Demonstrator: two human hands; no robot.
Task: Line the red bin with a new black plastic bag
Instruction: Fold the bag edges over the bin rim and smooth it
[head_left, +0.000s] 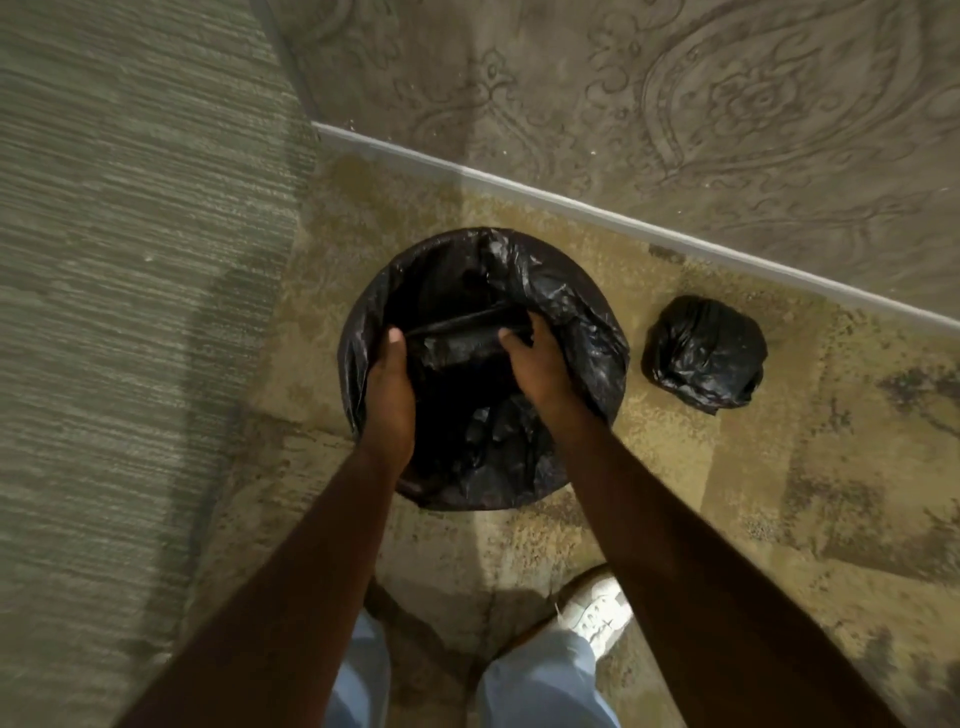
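Both hands over bin (415, 493), black bag (571, 317) draped on rim. Left hand (389, 389) & right hand (540, 374) fingers curled round a dark bag roll (462, 345). Tied bag bundle (704, 353) sits on floor nearby.

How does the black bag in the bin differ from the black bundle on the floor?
The bag in the bin is spread open, draped over the rim; the bundle is bunched into a closed ball. The bag has both hands at it; the bundle lies untouched to the right. Both are crinkled black plastic.

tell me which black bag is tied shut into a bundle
The black bag on the floor right of the bin; the other, the liner, is spread open over its rim.
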